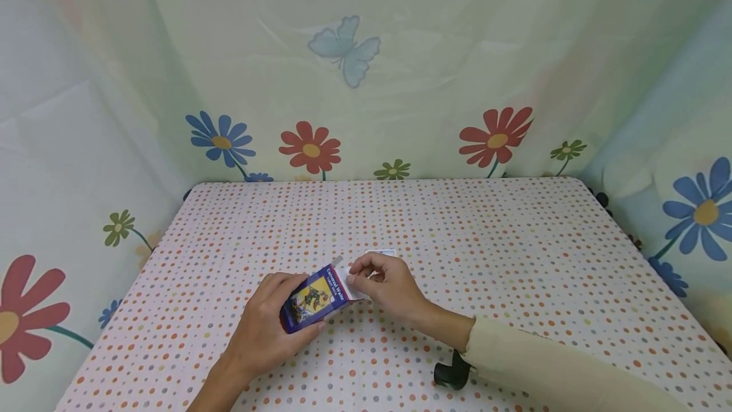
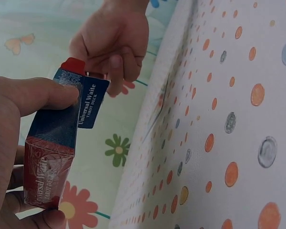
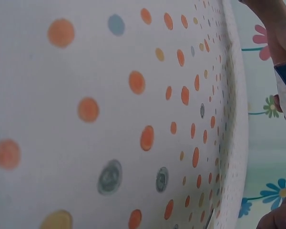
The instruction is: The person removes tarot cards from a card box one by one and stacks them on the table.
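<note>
A person grips a blue cardboard box (image 1: 311, 297) marked "Universal Waite Tarot Deck" in the left hand (image 1: 265, 320), thumb along one side and fingers wrapped around the other, above a desk (image 1: 503, 240) dressed in dotted cloth. The box, slim and oblong with crisp corners, is held tilted near the middle of the desk, a yellow picture panel on its broad face. Its far end stands open, showing a smooth white part (image 1: 358, 294); whether that is lining or contents cannot be told, and the inside is hidden.

The right hand (image 1: 394, 291) meets that end with fingers bent and thumb at the white part; whether they pinch it cannot be told. The left wrist view shows a rounded red tab (image 2: 73, 66) and a stiff blue flap (image 2: 92, 102) with white lettering, while shiny, crinkled clear film (image 2: 47, 164) covers the box's red end.

Just beyond the right hand, a thin, flat white piece (image 1: 387, 252) with a bluish edge lies partly hidden on the desk. A pale fabric sleeve (image 1: 543, 355) covers the right forearm, a black rounded object (image 1: 448, 374) beside its cuff. Behind hangs a softly creased curtain (image 1: 423, 68) printed with flowers and a butterfly.
</note>
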`<state>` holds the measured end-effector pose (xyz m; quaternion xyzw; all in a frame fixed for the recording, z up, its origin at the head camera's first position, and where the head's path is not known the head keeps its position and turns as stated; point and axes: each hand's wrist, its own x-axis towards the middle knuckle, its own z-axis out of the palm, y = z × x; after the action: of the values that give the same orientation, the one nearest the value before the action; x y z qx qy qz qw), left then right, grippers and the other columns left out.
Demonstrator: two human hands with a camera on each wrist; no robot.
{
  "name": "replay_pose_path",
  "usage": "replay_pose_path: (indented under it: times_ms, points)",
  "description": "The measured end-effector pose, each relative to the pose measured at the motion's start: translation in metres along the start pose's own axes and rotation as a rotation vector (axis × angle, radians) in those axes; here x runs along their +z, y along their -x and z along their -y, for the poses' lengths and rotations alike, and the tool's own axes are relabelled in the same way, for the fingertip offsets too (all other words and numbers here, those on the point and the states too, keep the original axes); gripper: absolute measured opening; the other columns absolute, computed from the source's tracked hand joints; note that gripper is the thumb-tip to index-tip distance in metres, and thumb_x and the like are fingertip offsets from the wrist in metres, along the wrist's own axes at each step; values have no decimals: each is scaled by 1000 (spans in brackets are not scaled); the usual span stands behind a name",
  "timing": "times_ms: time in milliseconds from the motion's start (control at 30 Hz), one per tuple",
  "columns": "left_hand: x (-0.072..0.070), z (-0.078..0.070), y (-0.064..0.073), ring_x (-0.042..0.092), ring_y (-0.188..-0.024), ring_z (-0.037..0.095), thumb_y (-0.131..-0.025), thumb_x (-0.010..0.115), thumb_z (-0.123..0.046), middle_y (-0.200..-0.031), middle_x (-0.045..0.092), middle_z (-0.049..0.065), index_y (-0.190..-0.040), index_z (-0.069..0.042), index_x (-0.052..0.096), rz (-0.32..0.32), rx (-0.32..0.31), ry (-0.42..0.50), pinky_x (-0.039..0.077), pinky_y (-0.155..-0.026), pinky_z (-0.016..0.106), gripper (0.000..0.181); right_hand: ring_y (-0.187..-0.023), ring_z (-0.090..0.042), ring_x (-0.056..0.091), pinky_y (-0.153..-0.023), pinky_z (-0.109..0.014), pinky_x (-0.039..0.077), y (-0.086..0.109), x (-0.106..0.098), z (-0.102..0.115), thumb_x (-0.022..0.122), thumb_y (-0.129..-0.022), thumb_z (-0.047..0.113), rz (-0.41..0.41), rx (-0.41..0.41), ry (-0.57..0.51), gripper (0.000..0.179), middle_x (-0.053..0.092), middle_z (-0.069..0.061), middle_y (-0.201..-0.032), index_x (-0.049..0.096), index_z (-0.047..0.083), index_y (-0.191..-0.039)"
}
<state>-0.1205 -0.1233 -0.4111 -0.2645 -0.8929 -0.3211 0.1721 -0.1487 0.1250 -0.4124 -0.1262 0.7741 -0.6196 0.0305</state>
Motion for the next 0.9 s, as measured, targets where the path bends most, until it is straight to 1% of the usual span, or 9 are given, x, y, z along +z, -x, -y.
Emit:
replay_pose_path:
  times_ms: [100, 200, 300, 467, 567, 667, 767, 900]
  points:
    - [0, -1, 0, 54, -102, 8, -67, 94, -38, -119, 61, -2, -129, -10, 65, 2, -5, 1, 54, -79, 30, 74, -62, -15, 56, -55, -23, 47, 1, 0, 1, 74, -92, 14, 16, 10, -1, 13, 64, -8, -84, 69, 4, -98]
    - [0, -1, -1, 54, -101, 7, -67, 94, -38, -119, 61, -3, -129, -11, 65, 1, -2, 5, 54, -79, 30, 73, -61, -19, 58, -54, -28, 51, 1, 0, 2, 73, -93, 15, 22, 19, 5, 14, 64, -7, -82, 69, 4, -99]
    - [1, 0, -1, 54, -100, 6, -67, 94, -37, -118, 61, -4, -128, -11, 65, -3, 6, 13, 53, -79, 29, 73, -63, -22, 61, -55, -33, 54, 1, 1, 2, 73, -93, 15, 18, 27, 10, 14, 65, -7, -81, 69, 3, -99]
    - [1, 0, -2, 54, -100, 6, -67, 94, -37, -118, 61, -4, -128, -10, 65, -8, 10, 15, 53, -78, 28, 72, -67, -25, 63, -55, -27, 52, 1, 2, 3, 74, -93, 17, 13, 37, 3, 16, 65, -7, -82, 69, 3, -99]
    - [0, -1, -2, 54, -100, 6, -67, 94, -37, -118, 61, -4, -128, -10, 65, -6, 6, 8, 53, -78, 29, 73, -69, -30, 65, -54, -23, 49, 1, 4, 4, 75, -93, 18, 17, 41, -4, 17, 66, -7, -82, 69, 3, -99]
    - [0, -1, 0, 54, -101, 7, -66, 95, -38, -118, 61, -3, -128, -9, 65, -6, 0, -2, 53, -78, 29, 74, -70, -34, 66, -53, -22, 47, 1, 5, 3, 75, -92, 19, 26, 47, -10, 18, 67, -6, -81, 69, 3, -99]
    - [-1, -1, 1, 54, -101, 7, -66, 95, -38, -117, 61, -3, -127, -9, 66, -9, -2, -6, 54, -78, 29, 74, -70, -33, 65, -53, -22, 47, 2, 7, 3, 75, -93, 20, 26, 56, -10, 18, 66, -6, -82, 70, 4, -99]
    - [-1, -1, 0, 54, -100, 7, -66, 95, -38, -117, 61, -3, -127, -10, 66, -9, 3, -6, 54, -78, 29, 74, -70, -27, 65, -56, -25, 51, 3, 8, 4, 75, -92, 19, 19, 65, -22, 18, 65, -6, -83, 69, 3, -98]
